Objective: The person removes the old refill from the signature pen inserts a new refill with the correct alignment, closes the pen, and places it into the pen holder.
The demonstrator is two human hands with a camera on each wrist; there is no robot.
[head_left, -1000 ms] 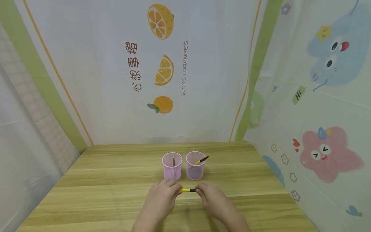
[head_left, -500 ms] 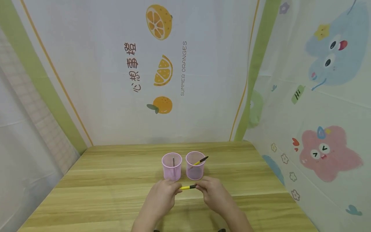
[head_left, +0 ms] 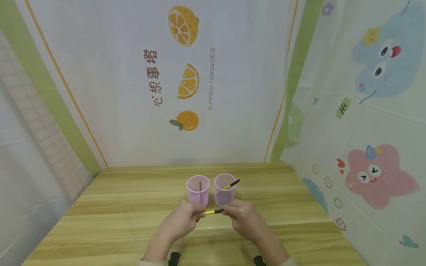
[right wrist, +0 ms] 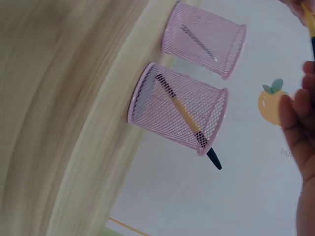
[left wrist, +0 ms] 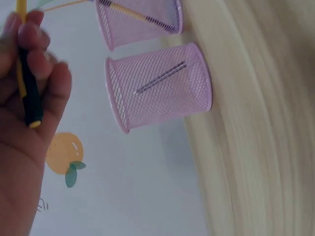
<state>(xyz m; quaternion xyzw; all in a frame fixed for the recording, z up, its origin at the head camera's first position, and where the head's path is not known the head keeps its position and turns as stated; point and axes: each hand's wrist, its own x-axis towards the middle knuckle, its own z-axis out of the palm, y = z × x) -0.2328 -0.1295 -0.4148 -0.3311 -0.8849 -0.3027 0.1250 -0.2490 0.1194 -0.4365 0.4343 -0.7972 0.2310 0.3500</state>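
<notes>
A yellow and black pen (head_left: 213, 212) spans the gap between my two hands, lying roughly level. My left hand (head_left: 181, 218) grips its yellow side with curled fingers; a dark, yellow-tipped end (left wrist: 32, 98) shows along the palm in the left wrist view. With thumb and fingers, my right hand (head_left: 244, 218) pinches the black end. Just beyond the hands stand two pink mesh pen cups. Thin dark sticks like pen refills (left wrist: 160, 78) lean inside the left cup (left wrist: 133, 110). Another yellow and black pen (right wrist: 184, 110) leans in the right cup (right wrist: 147, 110), its black end above the rim.
Both cups stand upright on a wood-grain table (head_left: 133, 207). A white curtain with orange prints (head_left: 246, 92) hangs behind the table, and a cartoon-printed curtain (head_left: 372, 129) lines the right side. Black straps or devices (head_left: 174, 258) show beneath the wrists.
Both hands have risen slightly in the head view, carrying the pen toward the cups. The sleeve cuffs and black wrist parts have come into view. The cups have not moved.
</notes>
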